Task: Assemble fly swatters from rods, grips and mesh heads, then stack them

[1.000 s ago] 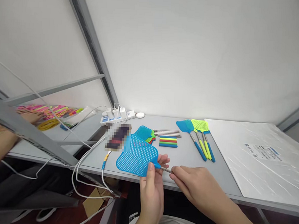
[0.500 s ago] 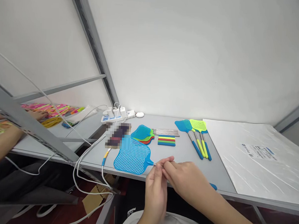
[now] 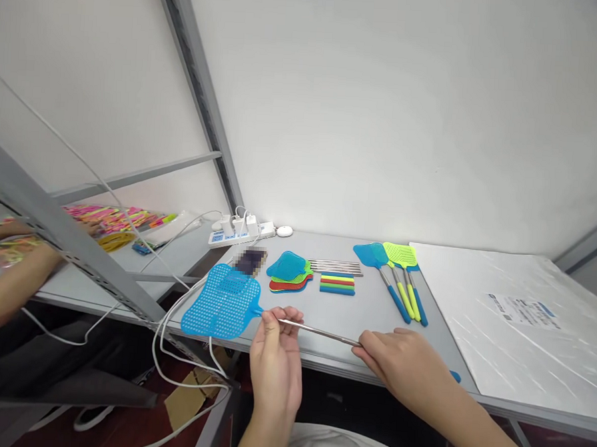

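A blue fly swatter (image 3: 221, 303) is stretched out between my hands above the table's front edge, its mesh head to the left. My left hand (image 3: 277, 356) pinches the thin neck just right of the head, fingers closed round the metal rod (image 3: 317, 330). My right hand (image 3: 396, 359) is closed round the swatter's other end. A blue handle tip (image 3: 454, 376) shows past my right forearm; the rest of the handle is hidden. Between the hands a length of rod lies bare.
Loose swatter heads (image 3: 290, 266), metal rods (image 3: 336, 265) and coloured handles (image 3: 338, 284) lie at the back. Several whole swatters (image 3: 400, 275) lie right of them, beside a white wrapped sheet (image 3: 503, 321). A power strip (image 3: 243, 230) and white cables are left. Another person's arm (image 3: 20, 282) is far left.
My hands have moved apart, left hand leftward with the swatter head, right hand rightward. The metal rod now shows long between them, where before the hands were together.
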`<state>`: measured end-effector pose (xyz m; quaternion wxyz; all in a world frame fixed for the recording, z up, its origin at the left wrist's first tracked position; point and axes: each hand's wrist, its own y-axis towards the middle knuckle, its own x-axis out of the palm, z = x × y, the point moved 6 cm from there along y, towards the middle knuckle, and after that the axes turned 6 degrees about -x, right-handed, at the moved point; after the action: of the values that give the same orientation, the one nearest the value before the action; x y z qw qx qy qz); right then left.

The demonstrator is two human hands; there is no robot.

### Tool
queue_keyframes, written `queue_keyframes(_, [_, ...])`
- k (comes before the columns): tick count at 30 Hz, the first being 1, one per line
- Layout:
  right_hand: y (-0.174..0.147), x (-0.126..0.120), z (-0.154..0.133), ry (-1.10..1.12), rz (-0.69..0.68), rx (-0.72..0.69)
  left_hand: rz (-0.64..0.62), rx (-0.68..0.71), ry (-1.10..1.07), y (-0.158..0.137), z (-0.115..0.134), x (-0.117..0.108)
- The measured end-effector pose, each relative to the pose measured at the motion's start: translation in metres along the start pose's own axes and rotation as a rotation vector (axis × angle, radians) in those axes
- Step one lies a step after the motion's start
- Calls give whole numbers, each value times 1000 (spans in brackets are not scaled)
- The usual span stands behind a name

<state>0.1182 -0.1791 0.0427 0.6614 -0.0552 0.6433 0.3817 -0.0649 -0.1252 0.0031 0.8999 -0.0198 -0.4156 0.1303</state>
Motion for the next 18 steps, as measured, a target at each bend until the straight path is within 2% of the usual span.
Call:
queue_keyframes(4, [2, -4, 4, -41, 44, -7, 33, 34, -5, 2, -10, 6])
queue_keyframes(9, [16, -3, 5, -47, 71, -17, -208, -84, 134, -14, -42, 31])
queue_keyframes(11, [16, -1, 8, -41, 57, -18, -205, -52, 115, -11, -37, 32])
queue_keyframes(13, [10, 0, 14, -42, 32, -13, -158, 7, 53, -2, -22, 28])
queue_keyframes(16, [-9, 1, 25, -47, 11, -16, -126, 59, -3, 15, 1, 23])
queue_keyframes(18, [-21, -1, 34, -50, 25, -14, -127, 78, 0, 20, 6, 23])
